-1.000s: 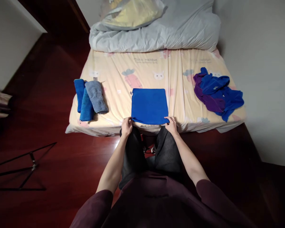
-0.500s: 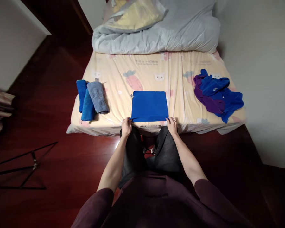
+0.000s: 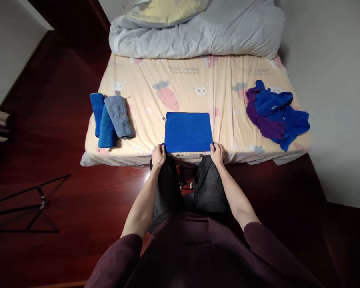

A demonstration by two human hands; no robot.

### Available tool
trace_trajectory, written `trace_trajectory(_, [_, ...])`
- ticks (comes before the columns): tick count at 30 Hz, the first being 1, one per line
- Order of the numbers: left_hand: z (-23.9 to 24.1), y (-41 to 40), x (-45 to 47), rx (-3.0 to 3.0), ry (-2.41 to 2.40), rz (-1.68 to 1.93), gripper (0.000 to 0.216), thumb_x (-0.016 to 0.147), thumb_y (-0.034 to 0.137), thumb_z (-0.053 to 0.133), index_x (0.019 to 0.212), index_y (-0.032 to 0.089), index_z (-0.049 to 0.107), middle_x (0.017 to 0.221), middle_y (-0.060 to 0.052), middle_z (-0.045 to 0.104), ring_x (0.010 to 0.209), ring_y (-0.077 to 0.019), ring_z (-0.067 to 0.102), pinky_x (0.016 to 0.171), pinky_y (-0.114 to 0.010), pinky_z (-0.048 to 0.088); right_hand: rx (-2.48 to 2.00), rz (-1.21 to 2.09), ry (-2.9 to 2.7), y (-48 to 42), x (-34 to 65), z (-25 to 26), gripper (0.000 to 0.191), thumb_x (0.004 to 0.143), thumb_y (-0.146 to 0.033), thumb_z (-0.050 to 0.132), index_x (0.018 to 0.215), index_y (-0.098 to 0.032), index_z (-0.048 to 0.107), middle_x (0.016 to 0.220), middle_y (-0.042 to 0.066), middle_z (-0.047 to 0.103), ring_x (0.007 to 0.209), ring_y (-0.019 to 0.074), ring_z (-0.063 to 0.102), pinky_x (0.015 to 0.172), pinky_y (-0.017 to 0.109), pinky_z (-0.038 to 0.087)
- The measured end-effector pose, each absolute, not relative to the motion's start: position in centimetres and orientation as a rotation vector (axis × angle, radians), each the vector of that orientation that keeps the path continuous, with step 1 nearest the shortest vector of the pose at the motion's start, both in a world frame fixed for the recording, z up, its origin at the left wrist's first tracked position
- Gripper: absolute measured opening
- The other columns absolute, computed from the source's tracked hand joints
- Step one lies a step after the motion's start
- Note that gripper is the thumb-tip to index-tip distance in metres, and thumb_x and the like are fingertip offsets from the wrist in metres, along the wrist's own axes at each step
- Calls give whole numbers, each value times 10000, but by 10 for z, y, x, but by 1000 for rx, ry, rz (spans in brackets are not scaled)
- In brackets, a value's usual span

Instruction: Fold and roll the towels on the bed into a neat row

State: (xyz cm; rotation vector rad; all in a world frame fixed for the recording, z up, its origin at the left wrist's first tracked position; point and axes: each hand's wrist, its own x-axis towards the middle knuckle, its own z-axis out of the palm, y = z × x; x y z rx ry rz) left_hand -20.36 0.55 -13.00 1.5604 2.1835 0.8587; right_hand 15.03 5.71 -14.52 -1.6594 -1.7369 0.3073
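A bright blue towel (image 3: 188, 131) lies flat as a folded rectangle near the front edge of the bed (image 3: 198, 86). My left hand (image 3: 158, 155) pinches its near left corner. At the near right corner my right hand (image 3: 217, 153) does the same, fingers closed on the cloth. Both hands rest at the mattress edge, above my knees.
Three rolled towels (image 3: 111, 119), two blue and one grey, lie at the bed's left side. A heap of blue and purple cloths (image 3: 276, 114) sits at the right side. A grey duvet (image 3: 198, 34) is bunched at the head. A black metal stand (image 3: 27, 204) lies on the dark wooden floor.
The towel's near edge has been drawn in, so the blue rectangle looks shorter and squarer. Both hands stay at its near corners. The view has shifted slightly.
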Motion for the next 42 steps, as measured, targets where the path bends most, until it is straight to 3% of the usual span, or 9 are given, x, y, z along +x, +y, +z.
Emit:
trace_trajectory(13, [-129, 8, -200, 1560, 2228, 776, 316, 1059, 438, 378, 943, 240, 596, 900, -148, 668, 1079, -343, 620, 938, -452, 487, -1758, 342, -1714, 58, 148, -151, 398, 1078, -453, 426, 979, -191, 710, 971, 135, 732, 881, 251, 678, 828, 334, 515])
trace_trajectory(24, [-126, 7, -198, 1562, 2234, 817, 286, 1048, 440, 426, 1038, 234, 624, 902, -132, 683, 1082, -340, 628, 893, -427, 495, -1742, 305, -1673, 58, 146, -151, 313, 1005, -393, 503, 860, -199, 701, 874, 133, 712, 842, 261, 654, 843, 379, 531])
trace_trajectory(33, [-127, 8, -199, 1551, 2234, 869, 233, 1014, 410, 510, 1105, 232, 630, 931, -131, 681, 1093, -344, 607, 912, -444, 502, -1714, 195, -1678, 58, 145, -151, 266, 975, -354, 530, 788, -221, 665, 803, 95, 701, 759, 219, 636, 765, 322, 540])
trace_trajectory(39, [-125, 6, -202, 1657, 2232, 940, 170, 996, 322, 526, 1041, 230, 662, 1092, -154, 685, 1137, -335, 577, 1023, -485, 478, -1759, 299, -1639, 54, 144, -145, 207, 976, -346, 524, 986, -203, 673, 852, 71, 681, 783, 215, 652, 781, 317, 552])
trace_trajectory(42, [-124, 3, -202, 1743, 2130, 978, 203, 990, 250, 504, 1021, 240, 704, 1184, -132, 704, 1183, -310, 574, 1084, -486, 464, -1684, 313, -1685, 51, 144, -139, 247, 995, -308, 481, 1082, -192, 681, 1052, 127, 685, 973, 245, 673, 893, 361, 563])
